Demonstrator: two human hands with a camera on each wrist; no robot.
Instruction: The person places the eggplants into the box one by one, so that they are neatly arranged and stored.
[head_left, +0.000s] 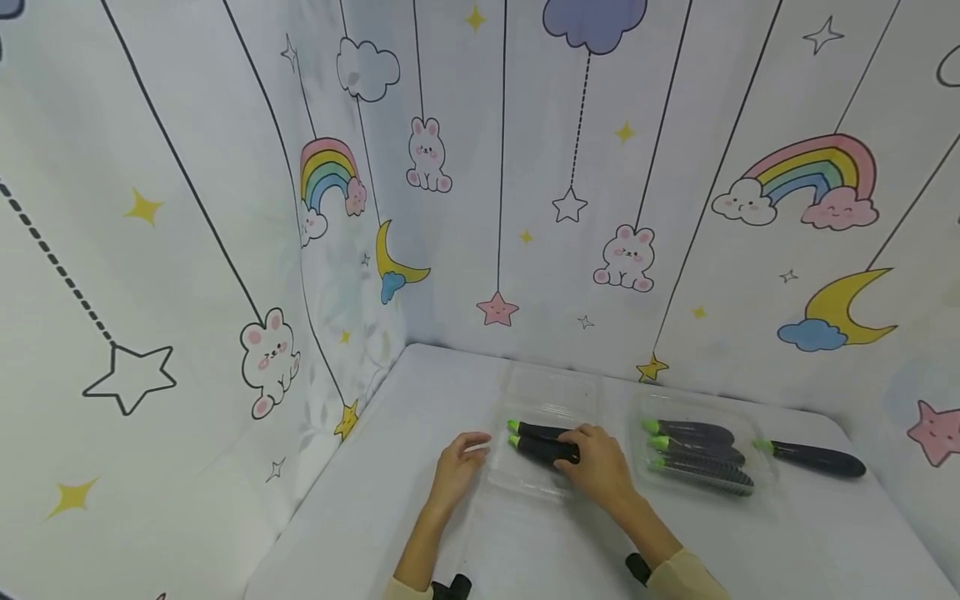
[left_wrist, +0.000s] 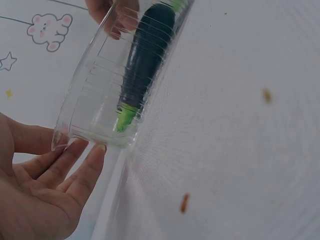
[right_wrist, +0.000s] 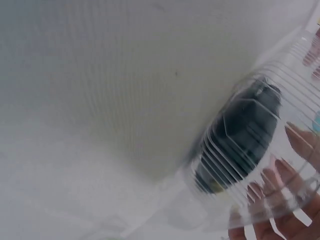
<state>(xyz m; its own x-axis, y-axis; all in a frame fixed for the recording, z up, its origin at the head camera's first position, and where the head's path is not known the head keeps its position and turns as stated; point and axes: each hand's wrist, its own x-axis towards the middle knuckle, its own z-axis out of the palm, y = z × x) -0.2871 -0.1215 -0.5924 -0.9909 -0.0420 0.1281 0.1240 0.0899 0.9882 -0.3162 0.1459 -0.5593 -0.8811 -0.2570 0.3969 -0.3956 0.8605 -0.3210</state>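
Two dark eggplants with bright green stem ends lie side by side in a clear plastic container (head_left: 517, 481): the rear eggplant (head_left: 542, 431) and the front eggplant (head_left: 542, 451). My right hand (head_left: 600, 467) is over their thick ends, fingers spread. In the right wrist view its fingertips appear inside the container, a little apart from the dark eggplant (right_wrist: 240, 135). At the container's left end is my left hand (head_left: 454, 475). Its extended fingers (left_wrist: 92, 167) touch the clear end wall and rim in the left wrist view.
To the right stands a second clear container (head_left: 761, 417) with three eggplants (head_left: 701, 451). Beyond it, a loose eggplant (head_left: 817, 459) lies on the white table (head_left: 360, 500). A clear lid-like panel (head_left: 551, 387) extends behind the first container. Patterned curtains (head_left: 450, 250) enclose the back and left.
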